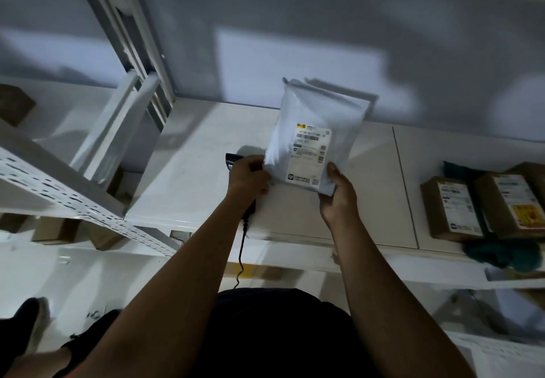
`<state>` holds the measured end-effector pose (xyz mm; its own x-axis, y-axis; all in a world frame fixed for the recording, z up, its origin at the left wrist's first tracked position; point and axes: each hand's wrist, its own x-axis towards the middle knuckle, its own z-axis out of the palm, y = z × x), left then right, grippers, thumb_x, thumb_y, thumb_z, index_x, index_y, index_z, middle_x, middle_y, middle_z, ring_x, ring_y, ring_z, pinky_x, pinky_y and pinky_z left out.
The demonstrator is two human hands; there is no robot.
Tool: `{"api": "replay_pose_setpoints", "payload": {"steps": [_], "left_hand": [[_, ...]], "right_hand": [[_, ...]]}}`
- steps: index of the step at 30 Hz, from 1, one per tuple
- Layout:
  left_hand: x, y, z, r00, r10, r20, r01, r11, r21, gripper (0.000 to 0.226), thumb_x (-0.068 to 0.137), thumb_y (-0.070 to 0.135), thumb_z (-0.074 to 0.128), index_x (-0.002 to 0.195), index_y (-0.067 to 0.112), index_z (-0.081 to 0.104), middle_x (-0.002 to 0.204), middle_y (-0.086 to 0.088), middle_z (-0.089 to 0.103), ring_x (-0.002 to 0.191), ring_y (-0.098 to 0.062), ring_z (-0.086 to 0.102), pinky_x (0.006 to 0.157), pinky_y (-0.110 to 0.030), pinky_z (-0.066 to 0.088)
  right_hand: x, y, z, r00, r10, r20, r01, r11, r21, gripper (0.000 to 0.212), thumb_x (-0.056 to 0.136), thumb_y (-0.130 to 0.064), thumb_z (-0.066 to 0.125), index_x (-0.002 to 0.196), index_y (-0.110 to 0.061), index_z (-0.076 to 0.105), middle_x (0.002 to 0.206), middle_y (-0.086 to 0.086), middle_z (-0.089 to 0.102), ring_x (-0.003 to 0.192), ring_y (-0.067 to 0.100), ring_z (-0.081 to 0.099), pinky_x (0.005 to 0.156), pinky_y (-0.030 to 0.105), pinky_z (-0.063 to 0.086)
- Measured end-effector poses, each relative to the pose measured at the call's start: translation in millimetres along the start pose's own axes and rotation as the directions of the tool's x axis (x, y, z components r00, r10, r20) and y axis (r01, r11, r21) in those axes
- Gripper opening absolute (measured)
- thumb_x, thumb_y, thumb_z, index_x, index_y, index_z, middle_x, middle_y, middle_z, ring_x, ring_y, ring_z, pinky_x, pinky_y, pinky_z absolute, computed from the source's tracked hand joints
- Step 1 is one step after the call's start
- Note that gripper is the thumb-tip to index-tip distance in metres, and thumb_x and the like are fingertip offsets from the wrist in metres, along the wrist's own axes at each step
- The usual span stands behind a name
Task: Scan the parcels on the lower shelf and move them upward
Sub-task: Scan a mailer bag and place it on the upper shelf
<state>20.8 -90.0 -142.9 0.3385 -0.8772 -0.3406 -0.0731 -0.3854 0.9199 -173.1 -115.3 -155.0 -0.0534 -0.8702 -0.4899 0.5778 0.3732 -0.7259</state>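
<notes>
Right grip (pixel 339 197) pinches the parcel (pixel 315 118) at its lower right corner, thumb on the front beside the label (pixel 309 156), fingers hidden behind. Left grip (pixel 249 174) is curled round a black scanner (pixel 233 159) and touches the parcel's lower left edge; can't tell if it also pinches the film. A cable (pixel 241 247) drops from the scanner toward lower centre. The parcel is at frame centre, upright, label to camera, bottom edge at or just above the shelf (pixel 374 200); contact unclear. It's a white poly mailer: looks light, soft and floppy, with slick film, so it probably sags from one corner. Better held along the bottom edge or both sides, keeping the label flat. The shelf is a smooth white board with a seam right of centre. Two labelled brown boxes (pixel 451 206) lie at the right edge with teal cloth (pixel 501 253) just below. Slotted white uprights (pixel 126 38) stand upper left, grey wall (pixel 295 23) behind. Dim light.
</notes>
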Motion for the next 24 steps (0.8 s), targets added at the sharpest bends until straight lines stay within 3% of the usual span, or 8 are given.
{"api": "replay_pose_setpoints", "payload": {"steps": [3,6,9,12,15,18,21,24], "left_hand": [[-8,-12,-6,0.957,0.201,-0.209,-0.108,0.916,0.387,0.030,0.081,0.021,0.070,0.109,0.028,0.069,0.113,0.008,0.061,0.093,-0.014,0.061,0.081,-0.031,0.051],[-11,-35,-2,0.894,0.297,-0.335,-0.090,0.851,0.517,0.043,0.076,0.020,0.072,0.115,0.011,0.057,0.117,-0.009,0.051,0.099,-0.033,0.059,0.078,-0.044,0.056],[-8,-42,0,0.950,0.101,-0.295,0.088,0.820,0.566,0.070,0.075,0.039,0.078,0.127,0.002,0.048,0.122,-0.016,0.050,0.115,-0.038,0.053,0.093,-0.048,0.052],[-3,-39,-6,0.986,-0.053,-0.157,0.134,0.813,0.566,0.053,0.079,0.032,0.075,0.120,0.005,0.056,0.116,-0.013,0.063,0.112,-0.033,0.060,0.088,-0.039,0.052],[-1,-29,-13,0.977,-0.146,-0.155,0.198,0.890,0.411,0.032,0.078,0.023,0.075,0.103,0.005,0.067,0.098,-0.011,0.070,0.094,-0.029,0.066,0.073,-0.030,0.049],[-1,-1,-18,0.969,-0.243,-0.039,0.245,0.968,0.054,0.020,0.076,0.019,0.078,0.088,0.004,0.072,0.085,-0.012,0.071,0.081,-0.027,0.068,0.077,-0.035,0.056],[-11,39,-17,0.947,-0.213,0.239,0.283,0.908,-0.310,0.012,0.085,0.009,0.068,0.094,0.000,0.069,0.086,-0.017,0.073,0.073,-0.029,0.067,0.073,-0.035,0.059],[-24,76,-10,0.879,-0.109,0.464,0.344,0.818,-0.460,0.013,0.094,0.013,0.053,0.097,0.003,0.061,0.087,-0.013,0.071,0.063,-0.019,0.060,0.057,-0.024,0.052]], "right_hand": [[1,-1,-5,0.990,0.056,-0.131,-0.055,0.998,0.015,0.013,0.095,-0.018,0.067,0.105,-0.011,0.070,0.112,0.012,0.075,0.099,0.027,0.072,0.093,0.042,0.058],[6,-1,-14,0.965,0.085,-0.246,-0.130,0.976,-0.173,0.016,0.092,-0.030,0.072,0.096,-0.015,0.069,0.111,0.011,0.074,0.094,0.026,0.072,0.095,0.042,0.057],[10,8,-22,0.936,0.115,-0.332,-0.230,0.915,-0.331,0.027,0.083,-0.042,0.076,0.087,-0.015,0.072,0.102,0.008,0.075,0.091,0.029,0.073,0.094,0.045,0.058],[6,12,-24,0.906,0.159,-0.393,-0.270,0.931,-0.245,0.037,0.076,-0.035,0.086,0.098,-0.009,0.074,0.107,0.009,0.076,0.089,0.030,0.074,0.085,0.042,0.061],[-5,6,-19,0.882,0.168,-0.439,-0.283,0.936,-0.210,0.032,0.078,-0.030,0.087,0.086,-0.008,0.065,0.102,0.010,0.071,0.091,0.029,0.069,0.084,0.041,0.058],[-8,6,-18,0.892,0.151,-0.427,-0.249,0.951,-0.184,0.032,0.077,-0.024,0.088,0.081,-0.009,0.060,0.110,0.013,0.070,0.098,0.035,0.069,0.094,0.050,0.057],[-10,8,-17,0.903,0.161,-0.399,-0.257,0.945,-0.201,0.031,0.078,-0.022,0.087,0.089,-0.007,0.063,0.109,0.013,0.072,0.096,0.032,0.071,0.092,0.049,0.059],[-11,4,-16,0.899,0.167,-0.405,-0.287,0.923,-0.256,0.035,0.081,-0.028,0.085,0.094,-0.005,0.062,0.103,0.010,0.070,0.097,0.031,0.069,0.095,0.044,0.057]]}}
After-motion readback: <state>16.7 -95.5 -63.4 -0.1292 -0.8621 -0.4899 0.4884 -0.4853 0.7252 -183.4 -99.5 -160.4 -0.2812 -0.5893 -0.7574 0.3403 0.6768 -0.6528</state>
